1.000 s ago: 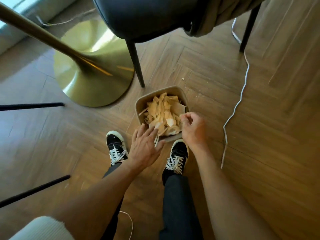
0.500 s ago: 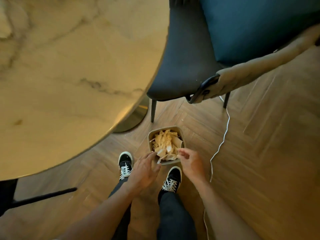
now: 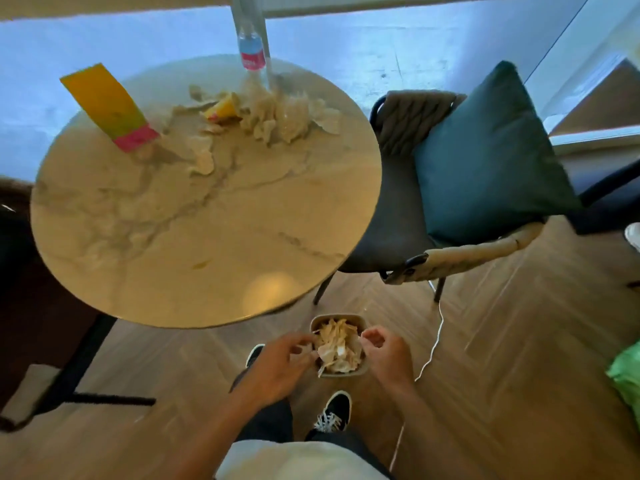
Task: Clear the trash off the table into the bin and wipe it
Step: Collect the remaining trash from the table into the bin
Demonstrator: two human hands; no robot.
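Note:
A tan bin (image 3: 363, 370) stands on the wooden floor in front of my shoes, full of pale paper scraps (image 3: 337, 348). My left hand (image 3: 280, 367) hovers at the bin's left rim with its fingers bent; pale scraps lie right at the fingertips, and I cannot tell whether it holds any. Over the right rim, my right hand (image 3: 386, 356) has loosely curled fingers with nothing visible in them. On the far side of the round marble table (image 3: 194, 237) lie crumpled papers (image 3: 277, 116), a yellow wrapper (image 3: 223, 107), a yellow-and-pink carton (image 3: 107, 105) and a water bottle (image 3: 251, 51).
A dark chair (image 3: 391, 216) with a teal cushion (image 3: 485, 161) stands right of the table, just behind the bin. A white cable (image 3: 434, 344) runs along the floor to the right of the bin. Something green (image 3: 627, 379) sits at the right edge.
The view has risen from floor level to above the table, so the tabletop and its trash now show. My left hand's fingers have bent inward. Both hands stay by the bin.

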